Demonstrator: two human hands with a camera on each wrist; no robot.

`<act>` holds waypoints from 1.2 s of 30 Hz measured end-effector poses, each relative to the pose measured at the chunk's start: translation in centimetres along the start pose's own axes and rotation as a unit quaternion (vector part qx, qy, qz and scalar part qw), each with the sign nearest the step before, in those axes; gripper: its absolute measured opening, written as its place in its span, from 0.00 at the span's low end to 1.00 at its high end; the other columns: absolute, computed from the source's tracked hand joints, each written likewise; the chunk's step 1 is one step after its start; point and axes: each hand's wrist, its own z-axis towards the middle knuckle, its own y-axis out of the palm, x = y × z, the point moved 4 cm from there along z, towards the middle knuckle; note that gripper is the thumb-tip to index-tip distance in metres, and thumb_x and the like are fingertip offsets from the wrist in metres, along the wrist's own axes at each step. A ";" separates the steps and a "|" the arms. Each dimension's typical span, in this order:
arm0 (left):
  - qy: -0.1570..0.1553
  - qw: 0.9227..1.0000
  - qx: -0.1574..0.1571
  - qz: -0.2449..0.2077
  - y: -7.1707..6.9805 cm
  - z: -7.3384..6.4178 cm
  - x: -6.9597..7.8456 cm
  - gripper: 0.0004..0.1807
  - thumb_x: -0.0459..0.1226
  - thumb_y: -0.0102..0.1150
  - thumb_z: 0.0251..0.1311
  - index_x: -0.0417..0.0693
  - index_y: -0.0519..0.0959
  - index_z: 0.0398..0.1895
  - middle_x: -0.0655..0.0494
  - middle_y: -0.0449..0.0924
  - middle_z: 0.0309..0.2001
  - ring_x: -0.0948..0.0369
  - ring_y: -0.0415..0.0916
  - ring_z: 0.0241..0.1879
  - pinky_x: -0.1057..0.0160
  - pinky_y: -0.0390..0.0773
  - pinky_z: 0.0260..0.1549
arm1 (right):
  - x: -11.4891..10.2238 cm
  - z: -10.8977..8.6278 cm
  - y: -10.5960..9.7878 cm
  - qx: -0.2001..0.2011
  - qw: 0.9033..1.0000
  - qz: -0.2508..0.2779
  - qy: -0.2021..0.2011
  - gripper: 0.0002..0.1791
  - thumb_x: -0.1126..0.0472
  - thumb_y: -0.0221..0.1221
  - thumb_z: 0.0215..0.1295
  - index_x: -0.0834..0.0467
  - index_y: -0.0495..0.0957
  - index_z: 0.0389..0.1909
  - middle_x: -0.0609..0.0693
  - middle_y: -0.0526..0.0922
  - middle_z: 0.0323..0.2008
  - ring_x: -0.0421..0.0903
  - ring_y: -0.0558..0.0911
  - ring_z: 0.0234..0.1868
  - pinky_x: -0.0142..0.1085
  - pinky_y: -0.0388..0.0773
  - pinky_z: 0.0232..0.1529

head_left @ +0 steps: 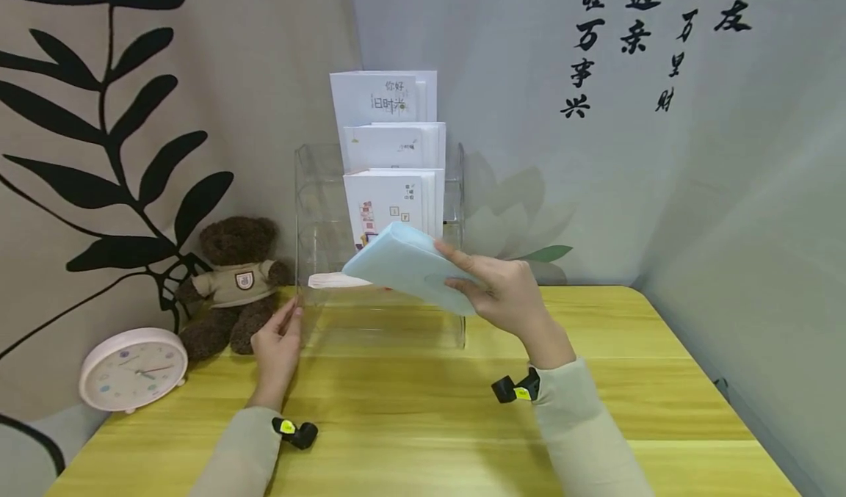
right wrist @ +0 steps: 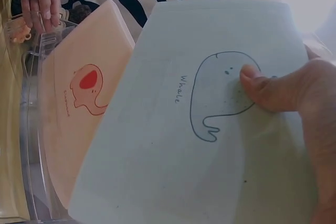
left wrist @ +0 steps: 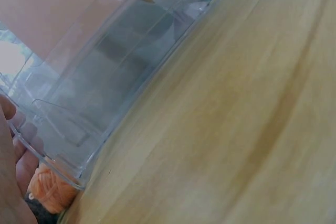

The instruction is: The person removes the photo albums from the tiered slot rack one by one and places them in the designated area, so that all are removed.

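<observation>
My right hand (head_left: 509, 291) grips a pale blue notebook (head_left: 410, 269) by its right side, thumb on the cover. In the right wrist view that cover carries a whale drawing and the word "Whale". The notebook is tilted in front of a clear plastic rack (head_left: 297, 218). Lying low in the rack is a pink notebook (right wrist: 63, 145) with a red elephant drawing, partly covered by the blue one. At the rack's left side, my left hand (head_left: 277, 346) holds the panel's front edge between thumb and fingers. White booklets (head_left: 390, 196) stand in the rack's stepped tiers behind.
A brown teddy bear (head_left: 241, 291) sits left of the rack, beside a round pink clock (head_left: 135, 371). An orange yarn ball (left wrist: 51, 190) is by the rack's corner in the left wrist view. Fabric walls enclose the wooden table (head_left: 396, 416).
</observation>
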 end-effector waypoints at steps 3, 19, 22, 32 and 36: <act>-0.004 1.000 0.000 0.004 0.0 -0.1 -0.1 0.19 0.46 0.62 0.69 0.52 0.83 0.60 0.51 0.85 0.51 0.81 0.77 0.43 0.83 0.74 0.38 | 0.3 -0.1 -0.1 0.007 1.000 -0.001 0.000 0.42 0.61 0.74 0.55 0.41 0.72 0.71 0.42 0.74 0.17 0.37 0.59 0.16 0.30 0.57 0.15; -0.007 1.000 0.007 -0.003 0.2 -0.1 0.0 0.19 0.46 0.63 0.68 0.52 0.84 0.59 0.50 0.86 0.50 0.84 0.76 0.40 0.83 0.74 0.37 | 3.8 -1.6 -4.9 0.092 0.988 0.039 0.119 0.43 0.71 0.77 0.46 0.51 0.76 0.68 0.53 0.86 0.50 0.51 0.89 0.40 0.35 0.84 0.38; -0.001 1.000 0.015 -0.006 0.0 0.0 0.0 0.18 0.44 0.64 0.68 0.51 0.85 0.57 0.50 0.86 0.49 0.84 0.76 0.40 0.83 0.74 0.37 | 4.8 -2.5 -5.7 0.112 0.973 0.049 0.195 0.44 0.72 0.75 0.50 0.51 0.73 0.70 0.54 0.85 0.53 0.53 0.87 0.47 0.32 0.83 0.43; -0.005 1.000 0.008 0.009 0.0 -0.1 -0.2 0.19 0.45 0.63 0.69 0.51 0.84 0.59 0.51 0.85 0.51 0.84 0.76 0.41 0.84 0.73 0.38 | 7.8 -7.6 -5.9 0.133 0.880 0.202 0.408 0.41 0.66 0.61 0.71 0.33 0.58 0.77 0.47 0.69 0.72 0.40 0.80 0.58 0.28 0.81 0.45; -0.013 1.000 0.008 0.009 0.0 -0.1 -0.2 0.19 0.47 0.63 0.69 0.51 0.84 0.59 0.52 0.85 0.51 0.83 0.76 0.42 0.84 0.73 0.39 | 9.7 -12.0 -3.7 0.140 0.811 0.272 0.498 0.39 0.61 0.60 0.72 0.32 0.57 0.77 0.48 0.63 0.75 0.41 0.80 0.56 0.29 0.82 0.42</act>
